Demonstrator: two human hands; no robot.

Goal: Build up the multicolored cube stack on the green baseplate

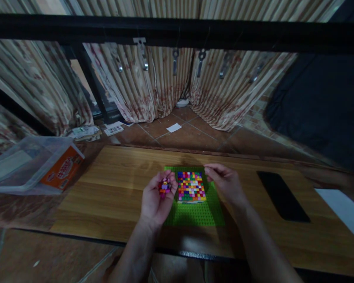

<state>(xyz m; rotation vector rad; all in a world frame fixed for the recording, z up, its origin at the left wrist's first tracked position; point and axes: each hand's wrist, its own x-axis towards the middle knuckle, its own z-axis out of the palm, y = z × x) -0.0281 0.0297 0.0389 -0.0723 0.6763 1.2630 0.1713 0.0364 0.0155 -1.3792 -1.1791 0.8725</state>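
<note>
My left hand (156, 198) is turned palm up and cupped around several small toy bricks (164, 186) in purple, pink and orange. Just to its right, a green studded baseplate (191, 216) lies on the wooden table. On the plate sits a square block of many-coloured toy bricks (191, 186), its top a mosaic of small pieces. My right hand (225, 182) hovers over the plate's upper right, thumb and fingertips pinched together beside the block. Whether a brick is in that pinch is too small to tell.
A clear plastic box (26, 163) with an orange label stands at the left. A black flat slab (283, 196) and a white sheet (342, 208) lie on the right. Beyond the wooden table (106, 188) are striped curtains (159, 86) and a dark bar with hooks.
</note>
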